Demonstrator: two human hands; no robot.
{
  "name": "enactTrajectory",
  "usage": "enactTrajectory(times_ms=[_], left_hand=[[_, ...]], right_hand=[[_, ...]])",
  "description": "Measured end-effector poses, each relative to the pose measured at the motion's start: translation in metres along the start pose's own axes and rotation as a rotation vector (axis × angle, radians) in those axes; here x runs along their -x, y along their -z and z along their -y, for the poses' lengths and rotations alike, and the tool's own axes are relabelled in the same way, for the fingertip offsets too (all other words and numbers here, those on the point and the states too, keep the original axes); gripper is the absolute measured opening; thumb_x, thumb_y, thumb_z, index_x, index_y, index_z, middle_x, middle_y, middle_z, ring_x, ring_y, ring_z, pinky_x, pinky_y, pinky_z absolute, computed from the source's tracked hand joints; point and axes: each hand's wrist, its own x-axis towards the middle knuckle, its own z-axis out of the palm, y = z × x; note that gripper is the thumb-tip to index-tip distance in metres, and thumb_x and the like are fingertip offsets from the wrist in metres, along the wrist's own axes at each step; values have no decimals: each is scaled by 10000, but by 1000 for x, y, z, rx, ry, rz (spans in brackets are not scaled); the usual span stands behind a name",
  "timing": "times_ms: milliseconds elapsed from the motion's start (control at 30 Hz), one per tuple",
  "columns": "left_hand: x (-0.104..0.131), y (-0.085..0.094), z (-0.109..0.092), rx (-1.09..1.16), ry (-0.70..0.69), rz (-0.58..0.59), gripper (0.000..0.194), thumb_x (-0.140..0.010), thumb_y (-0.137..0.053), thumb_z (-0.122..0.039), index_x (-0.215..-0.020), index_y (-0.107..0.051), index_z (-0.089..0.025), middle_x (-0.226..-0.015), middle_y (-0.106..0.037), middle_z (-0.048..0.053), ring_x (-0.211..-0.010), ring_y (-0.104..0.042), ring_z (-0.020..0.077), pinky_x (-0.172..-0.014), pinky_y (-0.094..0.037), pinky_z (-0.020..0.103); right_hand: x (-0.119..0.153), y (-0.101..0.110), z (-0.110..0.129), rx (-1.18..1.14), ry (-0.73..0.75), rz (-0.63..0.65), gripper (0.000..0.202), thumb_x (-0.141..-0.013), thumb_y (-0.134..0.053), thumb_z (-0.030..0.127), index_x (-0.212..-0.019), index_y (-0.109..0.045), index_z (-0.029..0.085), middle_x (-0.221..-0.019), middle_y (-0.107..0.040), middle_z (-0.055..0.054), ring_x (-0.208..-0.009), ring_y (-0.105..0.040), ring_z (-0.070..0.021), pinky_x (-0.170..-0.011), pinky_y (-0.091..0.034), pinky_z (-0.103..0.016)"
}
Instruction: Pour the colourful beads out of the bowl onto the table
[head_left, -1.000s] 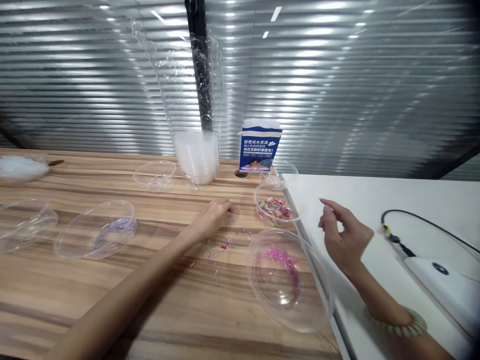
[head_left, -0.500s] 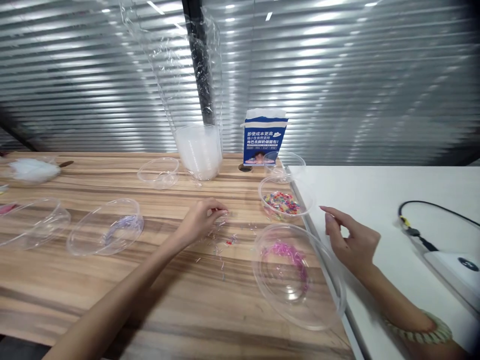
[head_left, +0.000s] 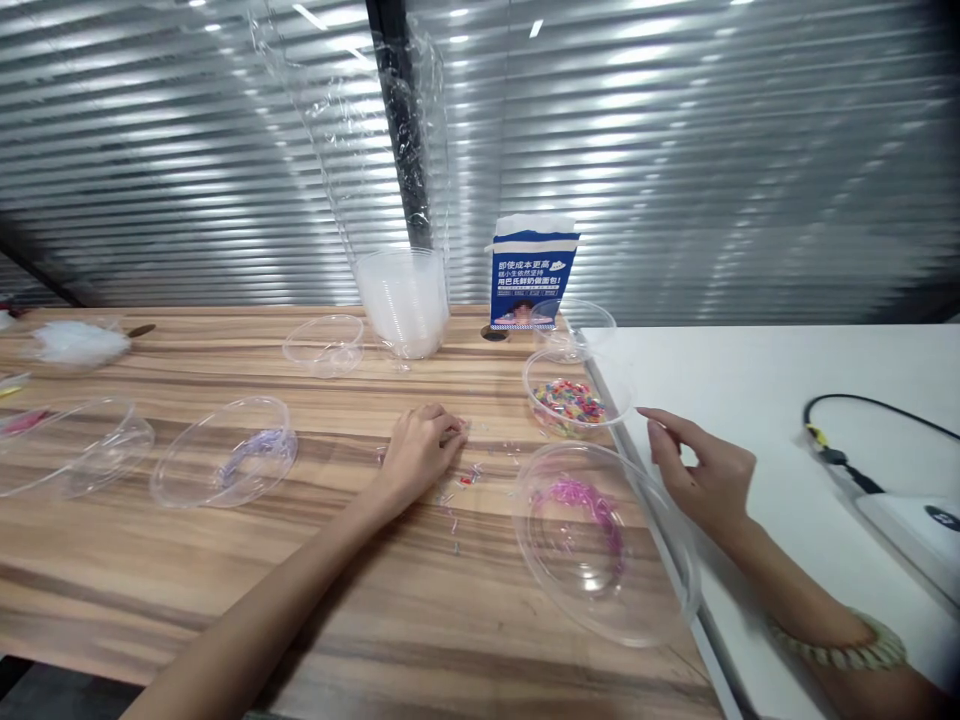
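My left hand (head_left: 421,455) rests on the wood-grain table with its fingers curled down together at a scatter of small tube beads (head_left: 450,500). Whatever lies under those fingertips is hidden. Over the white surface, my right hand (head_left: 705,470) hovers with thumb and forefinger drawn together; anything between them is too small to make out. Beside it stands a clear plastic bowl of pink beads (head_left: 589,500). Behind that, another clear bowl contains mixed colourful beads (head_left: 570,402). A few red beads (head_left: 466,481) lie among the scattered ones, just right of my left hand.
To the left are a clear bowl with lilac beads (head_left: 259,455) and another clear bowl (head_left: 112,450). At the back stand a stack of clear tubs (head_left: 409,305) in plastic wrap and a blue carton (head_left: 529,280). A white device (head_left: 911,530) with a black cable sits right.
My left hand has moved slightly right and lowered onto the beads, its fingers now curled more. My right hand keeps nearly the same pose. The whole view has shifted a little.
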Motion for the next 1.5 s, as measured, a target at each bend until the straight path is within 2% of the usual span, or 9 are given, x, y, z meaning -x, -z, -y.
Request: enactTrajectory(times_ms=[300,433,600,733,867,967,1300,1400,1500], left_hand=[[-2,6,-3,154,-20,-56,89,-844,-551,-125,-786,-602,-169,-856,-653,46,-836,-589,191,-766,-440,320],[0,35,-44,439,-119,-165,107,-887,-520,-197,-797,-572,-170,-783,-632,16,-727,-569,136,-692,-447,258],[-4,55,-87,464,-494,-68,136,-912,-499,-185,-877,-631,-179,-904,-669,49,-859,-597,151,-774,-451,274],[-8,46,-57,232,-391,-59,137,-884,-537,-158,-858,-670,-180,-878,-677,52,-859,-595,185,-788,-432,317],[-2,31,-13,146,-203,184,154,-799,-606,-66,-746,-697,-177,-784,-686,33,-783,-603,172,-743,-425,279],[5,22,-1,229,-110,256,126,-777,-649,-90,-717,-708,-184,-747,-691,18,-739,-600,152,-708,-415,246],[6,11,-3,180,-107,269,149,-767,-610,-76,-693,-689,-178,-765,-679,36,-790,-587,171,-780,-417,288],[2,23,-13,222,-125,213,155,-790,-561,-82,-717,-666,-169,-771,-671,36,-796,-590,169,-777,-433,290],[-5,49,-47,361,-151,91,109,-818,-563,-131,-752,-643,-164,-810,-669,31,-786,-605,156,-732,-458,265]], right_hand=[[-2,-2,2,-28,35,18,234,-877,-492,239,-868,-714,166,-494,-584,22,-368,-457,-71,-438,-409,-191],[-1,-3,-1,-28,45,28,241,-879,-495,244,-872,-718,154,-509,-592,14,-384,-463,-74,-451,-411,-193],[0,-4,-5,-24,13,39,255,-880,-484,253,-904,-717,152,-514,-591,15,-402,-474,-81,-465,-416,-197],[-1,-3,-5,-37,51,26,240,-878,-490,223,-892,-716,142,-524,-611,11,-397,-474,-76,-467,-417,-192],[0,-4,-5,-42,91,37,229,-872,-496,200,-896,-717,143,-555,-639,4,-402,-482,-72,-482,-425,-192],[0,-4,-6,-53,106,44,219,-870,-502,179,-911,-715,143,-569,-645,1,-402,-476,-68,-484,-421,-191],[0,-3,-7,-49,141,46,209,-869,-505,157,-910,-708,127,-503,-576,20,-390,-452,-74,-460,-398,-196],[1,-4,-8,-53,141,60,213,-868,-505,156,-915,-710,124,-519,-594,11,-392,-457,-75,-464,-401,-198],[2,-5,-7,-56,135,70,214,-875,-506,164,-924,-710,126,-546,-619,2,-401,-470,-75,-477,-409,-198]])
